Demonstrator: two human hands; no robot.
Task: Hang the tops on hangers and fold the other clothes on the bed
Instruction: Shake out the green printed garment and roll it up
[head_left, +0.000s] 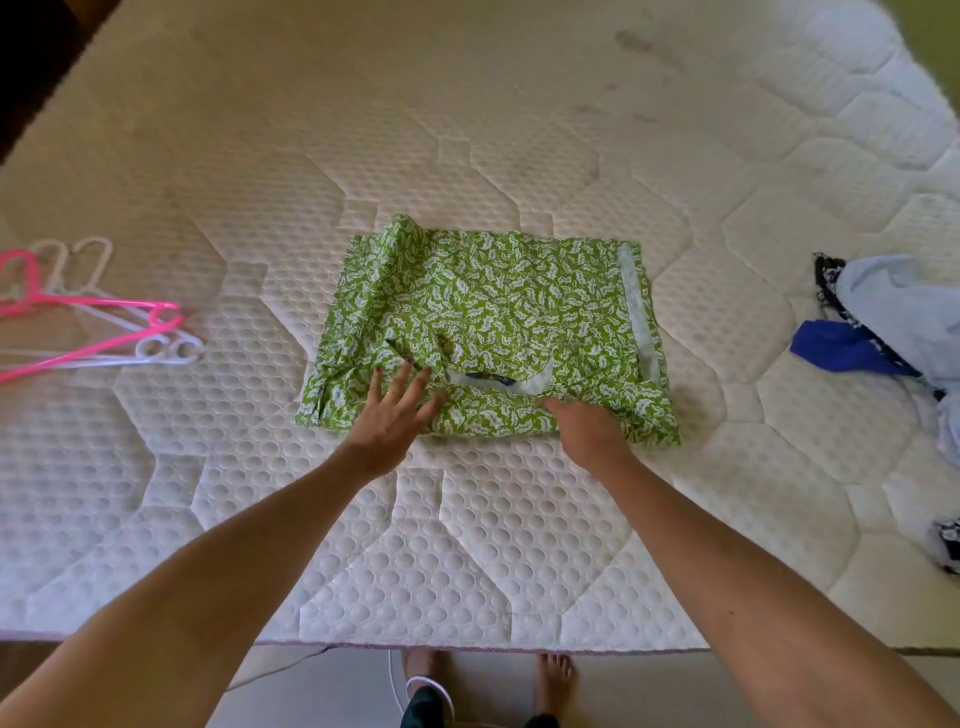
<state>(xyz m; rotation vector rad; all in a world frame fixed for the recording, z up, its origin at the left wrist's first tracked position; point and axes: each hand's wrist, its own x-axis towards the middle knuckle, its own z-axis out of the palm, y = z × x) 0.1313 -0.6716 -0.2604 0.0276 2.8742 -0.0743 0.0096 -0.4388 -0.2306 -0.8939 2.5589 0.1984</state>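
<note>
The green leaf-print garment (483, 327) lay partly folded in the middle of the bed (467, 545), its near edge under both hands and its far edge squared off well short of the mattress's far side. The left hand (392, 410) rested flat on the near left part of the cloth, fingers (410, 382) straight and spread, holding nothing. The right hand (584, 423) sat on the near right part with its fingers curled down onto the fabric; whether they pinched a fold could not be told.

Wide bare mattress stretched beyond the fingers and to either side of them, and a broad strip of it ran back from the hands to the bed's near edge. Far to the left of the fingers lay the hangers (98, 322), about two pink and two or three white, overlapping. Far to the right of them sat a loose pile of clothes (888, 322), pale blue, dark blue and black-and-white.

The surface was a white quilted mattress with a dotted pattern, with pale floor below its near edge.
</note>
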